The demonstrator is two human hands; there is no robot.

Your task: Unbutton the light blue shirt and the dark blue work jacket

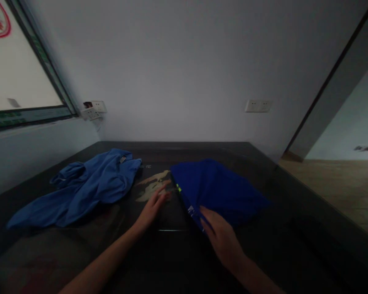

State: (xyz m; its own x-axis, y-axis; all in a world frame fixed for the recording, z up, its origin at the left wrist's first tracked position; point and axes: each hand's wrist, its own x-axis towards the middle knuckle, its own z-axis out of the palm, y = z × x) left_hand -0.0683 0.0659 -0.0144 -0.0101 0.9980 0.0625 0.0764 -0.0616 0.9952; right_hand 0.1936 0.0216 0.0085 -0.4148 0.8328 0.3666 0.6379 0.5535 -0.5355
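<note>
A bright blue cloth garment [214, 183] with white and yellow-green marks along its left edge is spread on the dark tabletop [171, 257]. My right hand [219, 234] pinches its near-left edge between thumb and fingers. To the left of that edge, my left hand [155, 204] is open, fingers stretched out over a tan patterned patch [153, 183] on the table. Nothing shows in it; whether its fingertips touch the surface I cannot tell. Farther left lies a crumpled lighter blue shirt [101, 183] with a label at its collar, apart from both hands.
Behind the table stands a pale wall with double sockets [259, 106] at right and a power strip [91, 113] at the left corner. A window [21, 61] is at upper left. Wooden flooring [340, 183] shows beyond the table's right edge.
</note>
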